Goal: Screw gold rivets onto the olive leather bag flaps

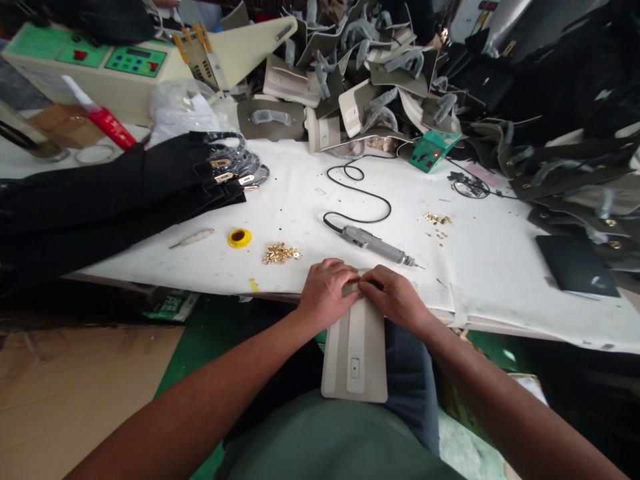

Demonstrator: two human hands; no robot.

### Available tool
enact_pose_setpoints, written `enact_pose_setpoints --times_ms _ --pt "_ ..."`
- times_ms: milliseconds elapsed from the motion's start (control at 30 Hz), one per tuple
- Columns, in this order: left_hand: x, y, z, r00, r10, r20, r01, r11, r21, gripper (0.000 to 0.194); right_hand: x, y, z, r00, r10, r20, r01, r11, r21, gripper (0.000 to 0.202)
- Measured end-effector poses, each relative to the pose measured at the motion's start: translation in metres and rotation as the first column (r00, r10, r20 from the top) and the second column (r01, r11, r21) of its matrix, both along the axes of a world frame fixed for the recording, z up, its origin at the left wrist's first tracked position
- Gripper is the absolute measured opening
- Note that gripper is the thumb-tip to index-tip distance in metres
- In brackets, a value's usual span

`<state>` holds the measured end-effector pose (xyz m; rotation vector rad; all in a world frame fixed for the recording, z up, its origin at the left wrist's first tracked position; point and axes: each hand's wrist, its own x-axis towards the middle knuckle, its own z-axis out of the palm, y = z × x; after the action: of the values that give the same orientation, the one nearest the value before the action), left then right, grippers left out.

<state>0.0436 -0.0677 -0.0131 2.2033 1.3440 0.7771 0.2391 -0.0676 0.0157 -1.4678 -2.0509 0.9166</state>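
A beige bag panel (367, 353) lies across my lap, its far end at the table edge. It has a raised strip and a small rectangular cut-out near its close end. My left hand (327, 293) is closed over the panel's far left end and grips it. My right hand (393, 299) is pinched at the far right end, fingertips against the panel; anything between them is hidden. Just beyond my hands lies a grey electric screwdriver (375, 244), its bit pointing right. To the left is a heap of small gold metal fittings (281, 253).
Beside the fittings sit a yellow ring-shaped roll (240, 238) and an awl-like tool (193, 238). Black bag pieces (165, 173) cover the left side. Beige bag parts (345, 87) pile up behind a green control box (434, 151). A black flat piece (575, 265) lies right.
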Motion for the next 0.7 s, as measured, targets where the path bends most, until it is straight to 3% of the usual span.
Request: enact_pose_setpoints --times_ms 167,367,700 --pt "0.0 0.0 0.001 1.0 0.0 -0.009 0.0 1.0 -0.005 0.028 -0.005 -0.001 -0.002 0.994 -0.086 0.072 0.088 0.996 -0.027 0.012" --pt "0.0 -0.001 0.0 1.0 -0.005 -0.002 0.005 1.0 -0.004 0.028 -0.008 -0.002 -0.002 0.98 -0.193 0.045 0.197 0.972 -0.128 0.012" --pt "-0.001 0.001 -0.002 1.0 -0.025 -0.005 0.025 1.0 -0.013 0.03 -0.005 0.019 0.009 0.982 -0.184 0.031 0.182 0.905 -0.383 0.018"
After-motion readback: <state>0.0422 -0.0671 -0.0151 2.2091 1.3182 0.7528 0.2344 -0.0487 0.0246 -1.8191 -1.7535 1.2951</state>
